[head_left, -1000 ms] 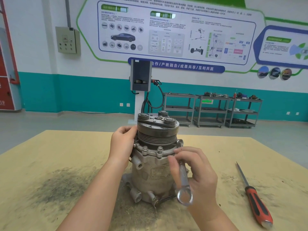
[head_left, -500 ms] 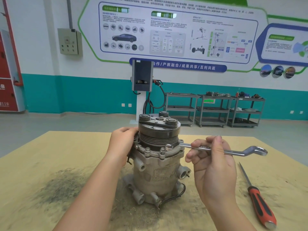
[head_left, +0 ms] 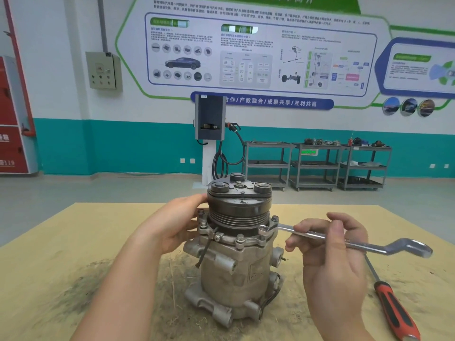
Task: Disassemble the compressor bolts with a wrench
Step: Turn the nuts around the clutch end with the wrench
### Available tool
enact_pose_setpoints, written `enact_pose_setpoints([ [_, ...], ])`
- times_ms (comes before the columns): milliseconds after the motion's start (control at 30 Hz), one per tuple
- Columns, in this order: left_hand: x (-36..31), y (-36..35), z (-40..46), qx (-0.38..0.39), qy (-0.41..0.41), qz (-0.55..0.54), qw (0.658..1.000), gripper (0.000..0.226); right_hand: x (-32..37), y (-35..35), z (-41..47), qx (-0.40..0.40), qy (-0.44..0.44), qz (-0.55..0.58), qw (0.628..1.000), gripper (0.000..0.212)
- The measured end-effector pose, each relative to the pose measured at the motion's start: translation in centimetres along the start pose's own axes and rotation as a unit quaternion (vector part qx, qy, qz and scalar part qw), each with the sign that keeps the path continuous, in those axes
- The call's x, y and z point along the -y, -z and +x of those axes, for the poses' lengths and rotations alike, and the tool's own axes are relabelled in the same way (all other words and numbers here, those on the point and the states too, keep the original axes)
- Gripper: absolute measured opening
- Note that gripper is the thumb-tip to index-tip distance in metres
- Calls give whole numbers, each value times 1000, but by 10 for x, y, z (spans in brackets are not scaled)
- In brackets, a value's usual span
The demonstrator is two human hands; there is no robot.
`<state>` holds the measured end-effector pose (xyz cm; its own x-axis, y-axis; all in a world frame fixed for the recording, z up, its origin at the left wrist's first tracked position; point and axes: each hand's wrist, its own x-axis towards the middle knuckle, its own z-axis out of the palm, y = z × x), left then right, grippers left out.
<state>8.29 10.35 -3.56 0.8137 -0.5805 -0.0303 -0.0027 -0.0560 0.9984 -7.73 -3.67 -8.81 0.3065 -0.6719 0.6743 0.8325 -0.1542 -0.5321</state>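
Upright grey cast-metal compressor (head_left: 236, 271) with dark grooved pulley stands gripped by the left hand (head_left: 176, 223). Right of it, the right hand (head_left: 330, 252) grasps a silver ring wrench (head_left: 344, 241) seated on a flange bolt (head_left: 263, 229). Its label is unreadable.

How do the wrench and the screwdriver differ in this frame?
The wrench is bare silver metal; the screwdriver has a red and black handle. The wrench is held in the right hand, its ring end on a bolt of the compressor; the screwdriver lies untouched on the table. Both are long hand tools on the compressor's right.
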Motion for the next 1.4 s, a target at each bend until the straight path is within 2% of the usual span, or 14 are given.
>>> enact_pose_setpoints([
  [100,9,-16,3,-40,-54,23,997,37,0,-8,-8,23,65,-51,996,24],
  [300,14,-22,4,-60,-75,21,995,40,-2,-11,-3,-3,82,-70,994,21],
  [500,16,-22,4,-82,-64,24,994,39,-8,-9,-1,-2,123,-99,987,9],
  [600,17,-29,2,-129,-68,22,989,38,-9,-6,2,0,134,-131,982,25],
  [700,25,-40,-2,-191,-91,32,977,41,-13,-3,1,16,134,-151,979,26],
  [800,34,-46,-6,-225,-112,-1,968,52,-20,-3,-8,75,148,-206,964,25],
  [900,40,-41,-6,-221,-90,-70,969,56,-22,-6,-13,143,165,-274,937,16],
  [967,45,-39,-7,-196,-96,-107,970,58,-21,-6,-12,154,160,-276,935,16],
  [1033,49,-41,-10,-172,-123,-92,973,71,-19,-6,-12,153,168,-271,935,16],
  [1133,49,-43,-9,-164,-169,-13,972,85,-11,-7,-12,132,198,-239,941,14],
  [1233,47,-42,-7,-185,-197,23,962,79,2,-6,-3,44,215,-225,949,8],
  [1300,48,-42,-5,-195,-210,34,957,66,10,-2,6,-28,148,-197,969,9],
  [1400,48,-39,0,-196,-205,49,958,49,11,7,20,-92,10,-144,985,12],
])
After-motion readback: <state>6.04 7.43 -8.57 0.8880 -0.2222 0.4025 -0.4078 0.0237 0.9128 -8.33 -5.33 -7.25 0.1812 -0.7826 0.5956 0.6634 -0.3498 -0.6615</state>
